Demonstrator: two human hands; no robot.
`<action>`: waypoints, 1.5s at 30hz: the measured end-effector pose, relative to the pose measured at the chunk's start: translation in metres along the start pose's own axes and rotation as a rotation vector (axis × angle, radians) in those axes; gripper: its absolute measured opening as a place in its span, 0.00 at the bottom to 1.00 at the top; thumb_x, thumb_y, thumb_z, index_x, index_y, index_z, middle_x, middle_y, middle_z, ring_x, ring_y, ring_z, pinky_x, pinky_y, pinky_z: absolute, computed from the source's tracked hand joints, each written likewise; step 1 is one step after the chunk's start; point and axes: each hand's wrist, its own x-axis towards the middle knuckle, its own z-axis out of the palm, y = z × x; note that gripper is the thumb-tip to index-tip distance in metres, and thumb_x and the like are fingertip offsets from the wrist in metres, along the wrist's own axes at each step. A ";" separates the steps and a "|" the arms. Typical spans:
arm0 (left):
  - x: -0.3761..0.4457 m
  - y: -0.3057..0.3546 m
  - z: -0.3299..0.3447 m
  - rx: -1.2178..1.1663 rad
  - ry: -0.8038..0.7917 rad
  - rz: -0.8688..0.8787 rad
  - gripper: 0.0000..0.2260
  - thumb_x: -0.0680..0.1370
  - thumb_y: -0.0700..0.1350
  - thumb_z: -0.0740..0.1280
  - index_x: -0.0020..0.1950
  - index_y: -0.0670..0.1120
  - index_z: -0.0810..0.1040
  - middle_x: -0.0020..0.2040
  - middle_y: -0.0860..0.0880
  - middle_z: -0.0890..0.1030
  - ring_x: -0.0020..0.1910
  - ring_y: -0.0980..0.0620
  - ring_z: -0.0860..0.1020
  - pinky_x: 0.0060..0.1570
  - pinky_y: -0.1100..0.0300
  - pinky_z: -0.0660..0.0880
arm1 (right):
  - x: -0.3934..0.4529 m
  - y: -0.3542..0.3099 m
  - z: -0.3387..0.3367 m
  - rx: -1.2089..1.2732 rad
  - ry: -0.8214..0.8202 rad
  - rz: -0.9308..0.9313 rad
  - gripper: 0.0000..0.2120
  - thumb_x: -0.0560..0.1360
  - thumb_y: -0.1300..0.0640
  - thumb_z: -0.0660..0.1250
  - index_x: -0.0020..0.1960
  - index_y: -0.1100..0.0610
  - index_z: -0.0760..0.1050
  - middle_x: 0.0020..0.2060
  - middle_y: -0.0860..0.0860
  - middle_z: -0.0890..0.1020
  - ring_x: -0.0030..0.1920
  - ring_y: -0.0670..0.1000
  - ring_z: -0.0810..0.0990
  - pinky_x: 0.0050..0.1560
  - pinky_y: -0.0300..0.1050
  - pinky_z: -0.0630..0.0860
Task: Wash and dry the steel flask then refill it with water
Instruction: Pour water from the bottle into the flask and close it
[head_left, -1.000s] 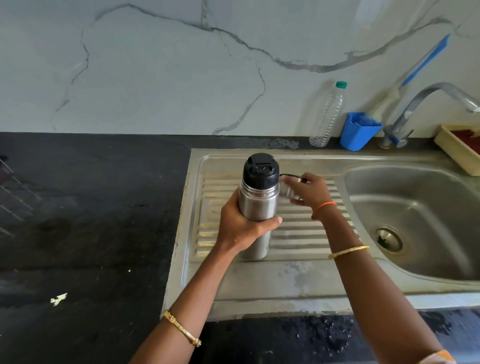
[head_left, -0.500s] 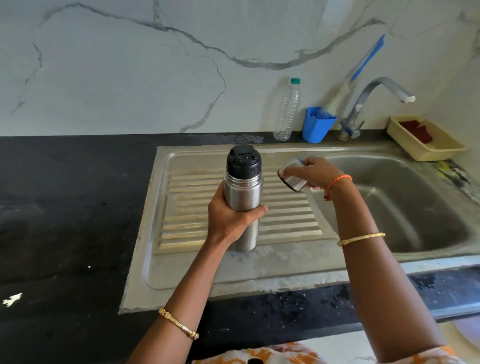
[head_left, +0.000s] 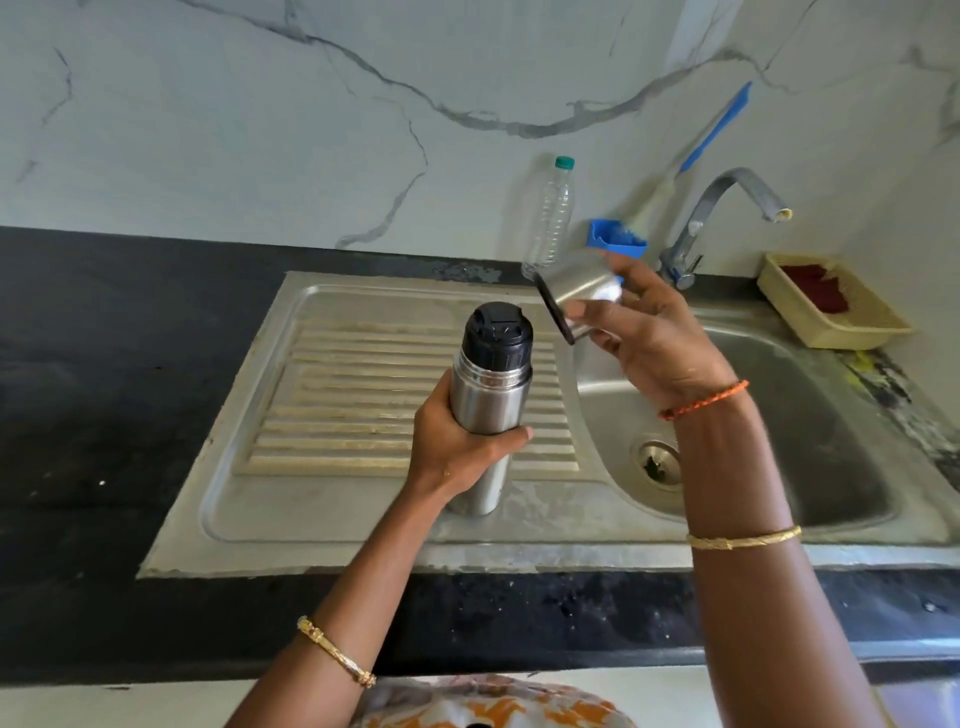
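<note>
My left hand (head_left: 457, 447) was wrapped around the one smooth round steel flask (head_left: 488, 405), which stood upright on the ribbed metal drainboard (head_left: 363, 395) with its ridged black stopper (head_left: 497, 338) still on. My right hand (head_left: 654, 343) pinched the one shiny steel cup lid (head_left: 574, 299), tilted, above the sink basin (head_left: 831, 441). One clear ribbed plastic bottle (head_left: 550, 218) stood by the wall.

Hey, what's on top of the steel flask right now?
A black stopper still closes the steel flask. Its steel cup is off, in the right hand. The flask's inside is hidden.
</note>
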 end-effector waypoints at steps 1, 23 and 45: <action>-0.001 0.000 0.001 0.004 -0.006 0.001 0.26 0.59 0.40 0.82 0.51 0.55 0.75 0.43 0.54 0.83 0.39 0.58 0.82 0.38 0.62 0.79 | -0.001 -0.006 -0.001 -0.019 -0.070 -0.030 0.32 0.57 0.67 0.78 0.58 0.55 0.74 0.43 0.51 0.83 0.43 0.48 0.81 0.43 0.38 0.78; -0.013 -0.003 0.026 -0.012 0.050 0.043 0.25 0.61 0.42 0.81 0.53 0.51 0.75 0.45 0.51 0.83 0.42 0.54 0.82 0.40 0.58 0.81 | -0.014 -0.023 0.015 -1.110 -0.349 -0.111 0.41 0.58 0.29 0.69 0.66 0.44 0.66 0.59 0.47 0.73 0.56 0.47 0.75 0.55 0.41 0.72; -0.011 -0.007 0.023 -0.013 0.004 0.040 0.26 0.59 0.44 0.79 0.53 0.53 0.74 0.46 0.51 0.83 0.43 0.53 0.82 0.42 0.55 0.81 | 0.008 -0.011 0.013 -0.594 -0.611 -0.101 0.27 0.66 0.66 0.76 0.62 0.57 0.71 0.60 0.53 0.77 0.62 0.45 0.77 0.61 0.45 0.75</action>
